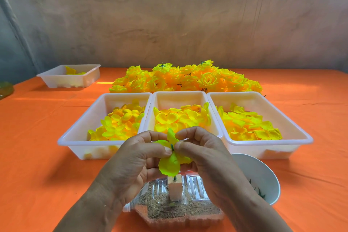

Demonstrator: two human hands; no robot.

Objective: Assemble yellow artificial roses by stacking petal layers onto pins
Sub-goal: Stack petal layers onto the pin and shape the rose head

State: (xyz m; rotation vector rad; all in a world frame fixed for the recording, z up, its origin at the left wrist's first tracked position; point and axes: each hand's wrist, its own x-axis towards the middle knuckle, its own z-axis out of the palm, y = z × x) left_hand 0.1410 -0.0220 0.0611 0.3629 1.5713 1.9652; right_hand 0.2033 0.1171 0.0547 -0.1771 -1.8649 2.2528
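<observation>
Petal layer (169, 165) pinched between left hand (131, 162) and right hand (205, 154).

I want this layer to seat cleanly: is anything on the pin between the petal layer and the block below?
Nothing visible does. The petal layer, pinched by the left hand and right hand, is already threaded on the green pin; the short stretch of pin showing above the block is bare.

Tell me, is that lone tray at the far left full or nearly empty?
Nearly empty: the lone tray shows only a few yellow petals, far fewer than the three heaped front trays.
</observation>
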